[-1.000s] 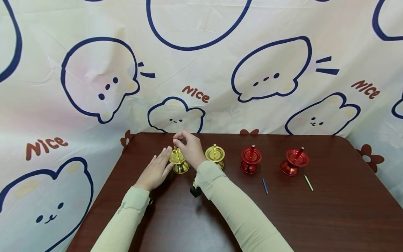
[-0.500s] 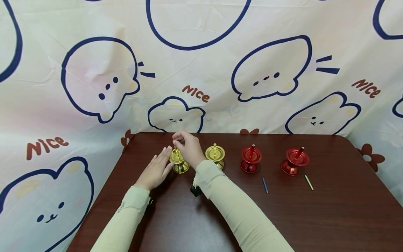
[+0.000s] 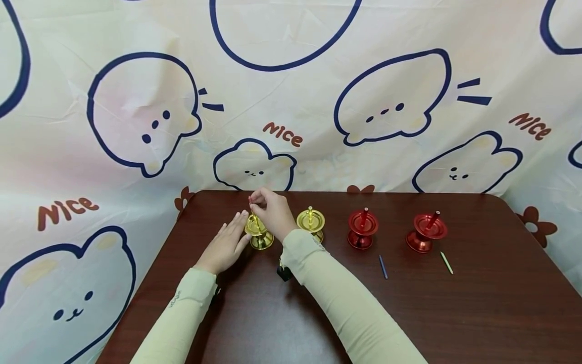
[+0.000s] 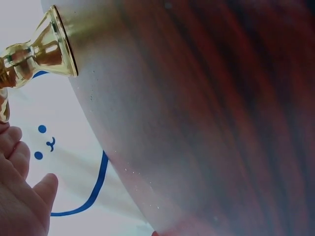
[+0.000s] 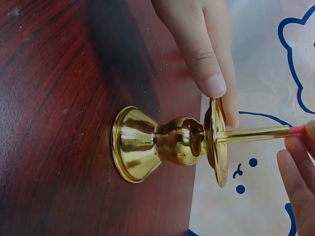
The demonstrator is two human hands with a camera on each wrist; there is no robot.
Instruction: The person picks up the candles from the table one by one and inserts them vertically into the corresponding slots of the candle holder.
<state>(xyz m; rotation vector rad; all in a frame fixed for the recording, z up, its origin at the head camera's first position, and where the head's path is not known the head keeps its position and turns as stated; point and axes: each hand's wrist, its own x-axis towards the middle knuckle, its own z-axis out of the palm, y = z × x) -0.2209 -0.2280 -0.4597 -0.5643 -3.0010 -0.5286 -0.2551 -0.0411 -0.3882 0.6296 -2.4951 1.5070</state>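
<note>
At the table's back left stands a gold candle holder [image 3: 260, 240] with a round dish and an upright tube. My left hand [image 3: 224, 246], fingers straight, touches the left edge of its dish; in the right wrist view the thumb [image 5: 215, 84] is at the rim. My right hand [image 3: 271, 211] pinches a thin red candle [image 5: 297, 130] between thumb and fingers, at the top of the tube. Most of the candle is hidden by the fingers and tube. In the left wrist view only the holder's gold base [image 4: 51, 46] and part of the left hand [image 4: 22, 196] show.
To the right stand a second gold holder [image 3: 311, 222] and two red holders, one upright [image 3: 362, 227] and one with its tube leaning [image 3: 426, 232]. A blue stick [image 3: 383, 267] and a green stick [image 3: 446, 263] lie on the brown table [image 3: 477, 313]. A printed cloth [image 3: 318, 101] hangs behind.
Both hands stay at the gold holder. The right hand has shifted very slightly left since the first frame, its fingers still pinching the red candle at the tube top.
</note>
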